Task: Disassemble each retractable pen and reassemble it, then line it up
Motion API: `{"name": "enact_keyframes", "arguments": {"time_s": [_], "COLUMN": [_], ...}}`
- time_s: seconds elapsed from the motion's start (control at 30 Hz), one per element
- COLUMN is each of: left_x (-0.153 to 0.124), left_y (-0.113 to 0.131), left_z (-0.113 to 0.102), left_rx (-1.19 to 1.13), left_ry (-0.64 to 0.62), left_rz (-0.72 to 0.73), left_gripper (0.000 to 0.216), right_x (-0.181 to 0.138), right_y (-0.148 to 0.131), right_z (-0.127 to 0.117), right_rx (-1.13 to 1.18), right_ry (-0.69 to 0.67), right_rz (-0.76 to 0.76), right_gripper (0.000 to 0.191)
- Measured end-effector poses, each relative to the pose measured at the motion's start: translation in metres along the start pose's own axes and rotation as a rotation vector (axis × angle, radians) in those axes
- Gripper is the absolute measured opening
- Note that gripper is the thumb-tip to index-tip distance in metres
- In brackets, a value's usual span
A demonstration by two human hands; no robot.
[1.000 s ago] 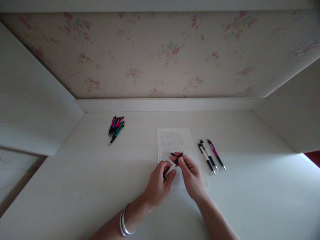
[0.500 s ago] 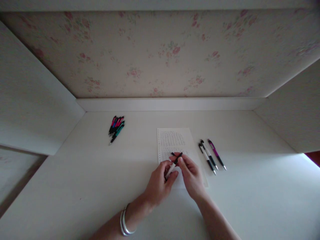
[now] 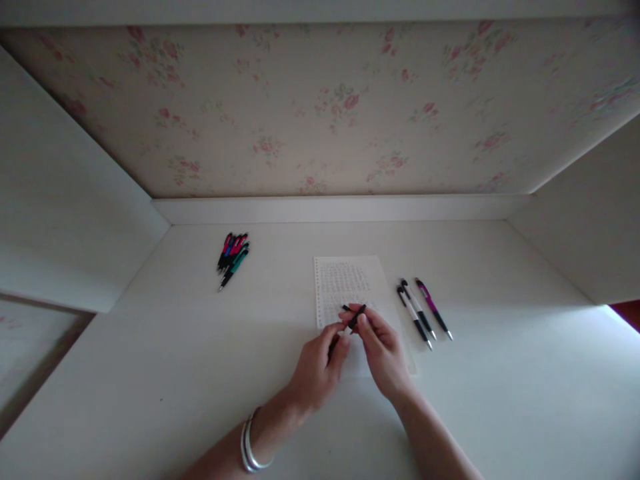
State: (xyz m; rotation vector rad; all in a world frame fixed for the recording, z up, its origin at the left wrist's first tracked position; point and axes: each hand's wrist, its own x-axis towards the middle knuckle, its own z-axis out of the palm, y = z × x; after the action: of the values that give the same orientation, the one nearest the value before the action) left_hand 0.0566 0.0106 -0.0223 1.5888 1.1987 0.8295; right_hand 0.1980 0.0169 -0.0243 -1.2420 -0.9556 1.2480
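Over the lower part of a handwritten sheet of paper (image 3: 345, 277), both hands meet on one pen (image 3: 357, 319) with a white barrel and a black section. My left hand (image 3: 319, 365) is closed around the white barrel and hides most of it. My right hand (image 3: 387, 353) pinches the black section between thumb and fingers. A small dark piece (image 3: 346, 308) pokes out by the right fingertips; what it belongs to I cannot make out.
Right of the paper lie two white-and-black pens (image 3: 414, 317) and a purple-and-black pen (image 3: 433, 309). Several red, blue and green pens (image 3: 233, 260) form a pile at the left. The white desk (image 3: 150, 347) ends at a back ledge (image 3: 340, 209) and side panels.
My left thumb and fingers have closed further over the white barrel, so less of it shows. The right hand stays almost still on the black section.
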Motion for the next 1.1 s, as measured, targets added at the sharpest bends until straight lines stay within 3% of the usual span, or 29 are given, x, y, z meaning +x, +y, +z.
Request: {"name": "enact_keyframes", "arguments": {"time_s": [0.13,0.23,0.37,0.47,0.67,0.8,0.93,1.1], "left_x": [-0.0009,0.001,0.0034,0.0029,-0.0003,0.0004,0.002,0.001], "left_y": [-0.0023,0.0002,0.0059,0.0056,-0.0029,0.001,0.0039,0.0005], "left_z": [0.0012,0.0001,-0.0022,-0.0017,0.0023,0.0004,-0.0015,-0.0017], "left_rx": [-0.044,-0.015,0.021,0.025,-0.049,-0.033,0.025,0.049], "left_ry": [0.012,0.017,0.013,0.005,0.015,0.016,-0.003,-0.043], "left_rz": [-0.028,0.018,0.061,0.075,-0.059,0.002,0.008,0.032], "left_gripper": [0.029,0.022,0.034,0.027,0.032,0.024,0.037,0.037], "right_x": [-0.0004,-0.0003,0.0002,0.0001,0.0003,0.0002,0.0001,0.0], "right_y": [0.0005,0.001,0.0021,0.0025,0.0014,0.0005,0.0006,0.0017], "right_z": [-0.0006,-0.0005,-0.0007,-0.001,-0.0008,0.0001,0.0007,-0.0016], "right_rx": [0.011,0.027,0.025,0.022,0.022,0.028,0.044,0.06], "right_ry": [0.0,-0.009,0.0,0.001,0.0,0.001,0.003,-0.022], "right_rz": [0.006,0.005,0.0,-0.003,0.011,0.016,0.021,0.0], "right_gripper": [0.03,0.03,0.029,0.029,0.03,0.03,0.03,0.027]}}
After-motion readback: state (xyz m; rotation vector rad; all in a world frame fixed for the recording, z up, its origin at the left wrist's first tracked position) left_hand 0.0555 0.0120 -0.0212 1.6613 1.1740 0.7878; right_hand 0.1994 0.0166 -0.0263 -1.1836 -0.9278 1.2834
